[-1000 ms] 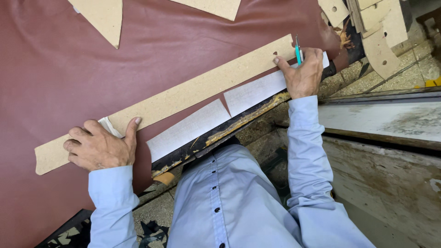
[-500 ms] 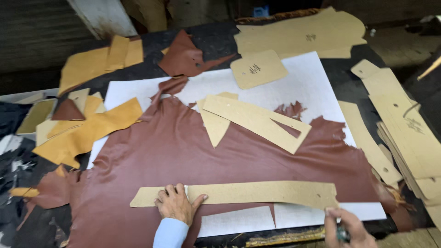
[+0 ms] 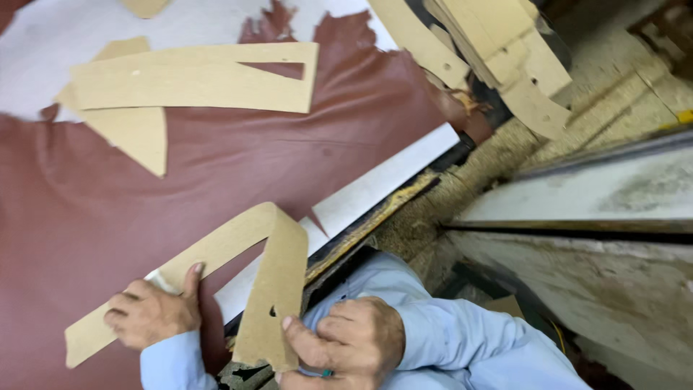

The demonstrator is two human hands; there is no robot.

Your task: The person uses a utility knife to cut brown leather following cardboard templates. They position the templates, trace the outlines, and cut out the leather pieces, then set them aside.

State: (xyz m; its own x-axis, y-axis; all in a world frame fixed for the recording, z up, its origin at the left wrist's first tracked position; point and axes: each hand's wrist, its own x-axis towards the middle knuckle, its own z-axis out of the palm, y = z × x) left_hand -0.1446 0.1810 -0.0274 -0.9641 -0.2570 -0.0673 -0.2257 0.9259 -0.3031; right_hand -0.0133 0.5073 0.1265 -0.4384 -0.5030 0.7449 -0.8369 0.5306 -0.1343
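- Fingers (image 3: 141, 307) of the left hand (image 3: 151, 315) are curled and pressed down on the long cardboard strip (image 3: 224, 249), the thumb stretched up along its lower edge; they pin it flat against the leather rather than wrap around it.
- Right hand (image 3: 346, 343) pinches the strip's other end between thumb and closed fingers, just in front of the pale blue shirt (image 3: 462, 347); a small bit of teal shows under the fingers, too hidden to identify.
- That strip is plain tan card, narrow and long, bent sharply near its middle into an upside-down V: one leg runs down-left under the left hand, the other drops to the right hand.
- Its right leg has a small notch in the edge near the thumb, and its lower end looks rough.
- It lies over the reddish-brown leather hide (image 3: 216, 159), near the table edge (image 3: 375, 217), with white paper (image 3: 375, 180) showing between hide and edge.
- Farther up the hide rest a broad card pattern with a wedge-shaped cutout (image 3: 195, 79) and a triangular card piece (image 3: 137, 133) partly beneath it.
- More tan card patterns are stacked (image 3: 498, 50) at the table's far right corner.
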